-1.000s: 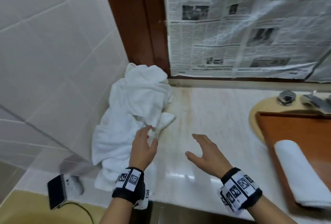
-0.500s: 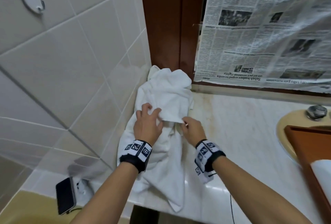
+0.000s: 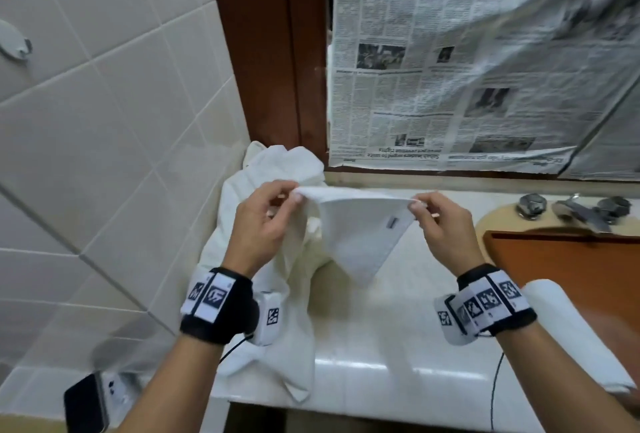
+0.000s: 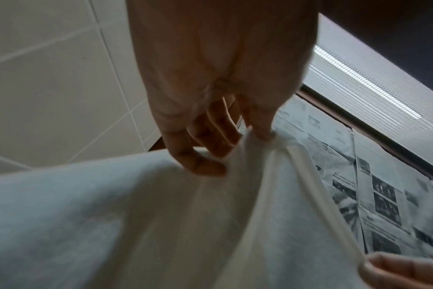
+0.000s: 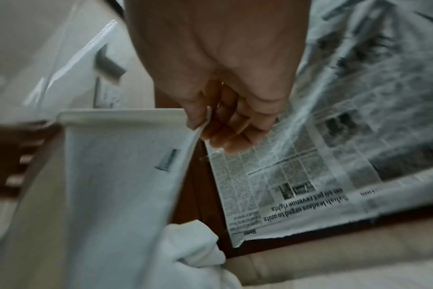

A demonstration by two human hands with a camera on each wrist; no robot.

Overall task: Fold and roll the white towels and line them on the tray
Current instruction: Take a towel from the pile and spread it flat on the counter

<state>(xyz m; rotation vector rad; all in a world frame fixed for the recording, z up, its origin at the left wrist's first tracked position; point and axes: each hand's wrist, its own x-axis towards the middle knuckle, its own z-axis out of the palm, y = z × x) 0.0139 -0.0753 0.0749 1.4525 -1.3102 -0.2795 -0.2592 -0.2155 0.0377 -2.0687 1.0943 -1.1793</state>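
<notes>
Lifted clear of the heap since a moment ago, the white towel (image 3: 353,235) hangs taut above the desk (image 3: 381,339) between your left hand (image 3: 263,224) and right hand (image 3: 443,228), fingers pinching its top corners so it falls flat for folding.

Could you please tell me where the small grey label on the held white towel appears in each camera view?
Head: the small grey label sits centre, on the held white towel, near the right hand.
Left wrist: not in it.
Right wrist: left of centre, below the hand.
Shared landmark: the newspaper sheet behind.
</notes>
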